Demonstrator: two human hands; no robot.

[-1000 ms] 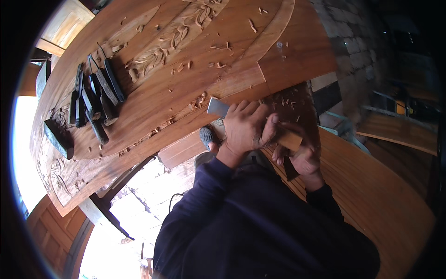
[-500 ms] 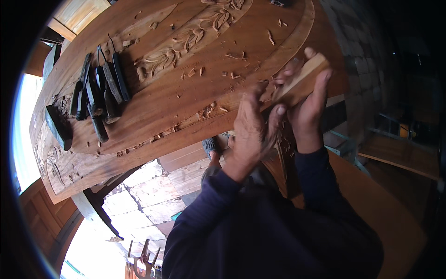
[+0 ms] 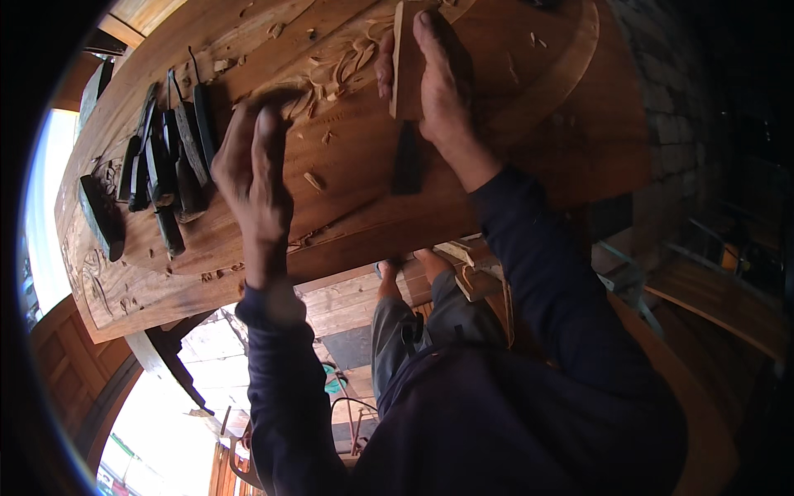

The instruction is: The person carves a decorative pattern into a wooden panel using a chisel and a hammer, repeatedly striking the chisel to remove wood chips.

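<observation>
My right hand [image 3: 447, 91] grips a flat wooden block [image 3: 407, 70] with a pale edge, thumb on the near face and fingertips showing past its left edge. It is held above the carved wooden panel [image 3: 347, 223]. My left hand [image 3: 256, 165] is over the panel to the left, close to the carved leaf relief [image 3: 339, 70]. Its fingers are loosely bent and blurred, with nothing visible in them. Just left of that hand lies a cluster of dark-handled carving tools [image 3: 169, 149]. Beneath the block is a dark strip [image 3: 406, 161] that I cannot make out.
A separate dark block [image 3: 101, 217] lies at the panel's left end. Wood chips [image 3: 314, 180] are scattered over the surface. The panel's near edge runs above my legs and feet [image 3: 389, 285]. A wooden bench [image 3: 715, 310] stands to the right.
My hands have moved apart. The left went left toward the carving tools; the right carried the wooden block up and left over the panel. My view has shifted slightly.
</observation>
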